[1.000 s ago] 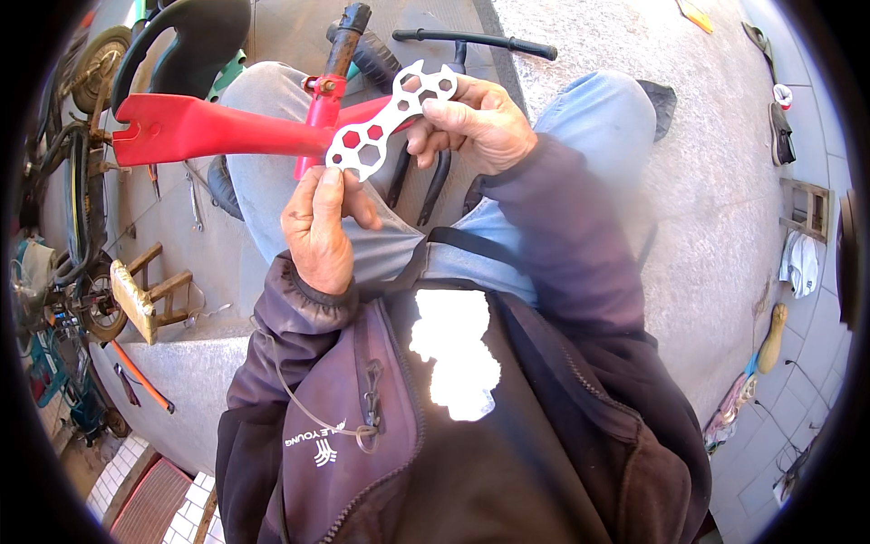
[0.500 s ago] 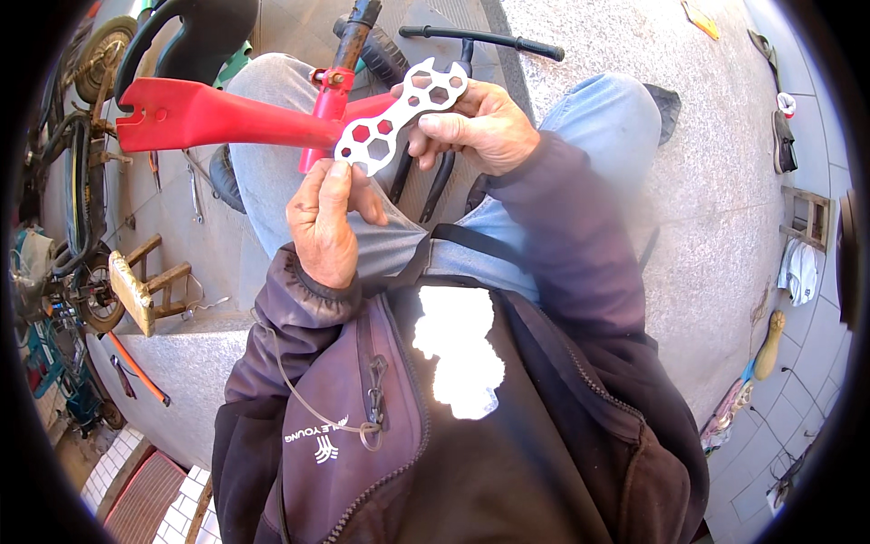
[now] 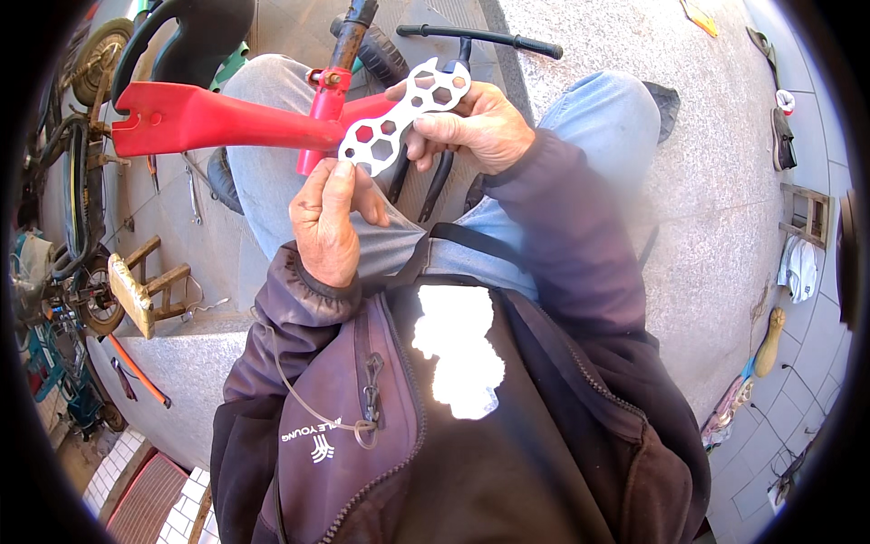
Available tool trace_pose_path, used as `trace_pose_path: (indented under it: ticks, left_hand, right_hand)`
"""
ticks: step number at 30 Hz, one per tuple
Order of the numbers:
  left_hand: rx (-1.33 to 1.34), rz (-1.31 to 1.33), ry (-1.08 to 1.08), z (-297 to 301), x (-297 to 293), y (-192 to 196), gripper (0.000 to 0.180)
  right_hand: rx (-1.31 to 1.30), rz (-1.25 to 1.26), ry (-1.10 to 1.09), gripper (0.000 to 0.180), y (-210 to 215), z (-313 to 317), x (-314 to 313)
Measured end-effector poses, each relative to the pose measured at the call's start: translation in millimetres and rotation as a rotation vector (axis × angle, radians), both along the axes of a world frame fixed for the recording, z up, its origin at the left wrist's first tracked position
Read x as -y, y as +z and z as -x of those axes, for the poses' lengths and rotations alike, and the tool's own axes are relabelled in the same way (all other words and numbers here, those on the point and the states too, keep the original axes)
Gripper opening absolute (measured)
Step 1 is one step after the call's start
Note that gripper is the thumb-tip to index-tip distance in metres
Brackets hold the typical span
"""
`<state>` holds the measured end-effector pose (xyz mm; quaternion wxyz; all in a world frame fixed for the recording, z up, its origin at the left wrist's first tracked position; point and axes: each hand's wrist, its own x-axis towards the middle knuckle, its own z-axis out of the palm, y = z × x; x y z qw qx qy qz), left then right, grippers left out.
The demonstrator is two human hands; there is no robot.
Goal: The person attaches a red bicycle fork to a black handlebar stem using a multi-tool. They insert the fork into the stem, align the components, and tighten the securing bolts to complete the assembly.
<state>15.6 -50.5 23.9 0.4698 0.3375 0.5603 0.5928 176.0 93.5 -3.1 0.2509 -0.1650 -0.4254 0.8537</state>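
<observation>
A flat silver multi-wrench with several hexagonal holes is held in front of me by both hands. My left hand pinches its lower end with thumb and fingers. My right hand grips its upper end from the right. Behind the wrench lies a red bicycle frame across my lap, with a red seat tube and a bolt at its top. Black handlebars and a black fork leg show past the frame. I am seated, in blue jeans and a dark purple jacket.
A small wooden stool stands at the left, with loose wrenches and an orange-handled tool on the stone floor. Bicycle wheels and a black saddle crowd the left edge. Shoes and clutter line the right wall.
Both hands have lifted the wrench slightly up and to the right and tilted it. The red frame has hardly shifted.
</observation>
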Motion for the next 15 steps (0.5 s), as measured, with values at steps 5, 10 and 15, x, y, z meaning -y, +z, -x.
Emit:
trace_pose_path:
  ticks: [5, 10, 15]
  left_hand:
    - [0.016, 0.026, 0.012, -1.9, -1.7, 5.6, 0.033]
    - [0.014, 0.04, 0.017, -2.0, -1.6, 6.2, 0.033]
    - [0.021, 0.026, 0.018, -1.3, -1.2, 3.9, 0.032]
  right_hand:
    - [0.016, 0.022, 0.015, 0.042, 2.6, -0.4, -0.1]
    - [0.001, 0.022, 0.028, 0.042, 0.2, -0.2, -1.3]
    - [0.013, 0.011, 0.03, 0.042, 1.5, -0.1, -1.0]
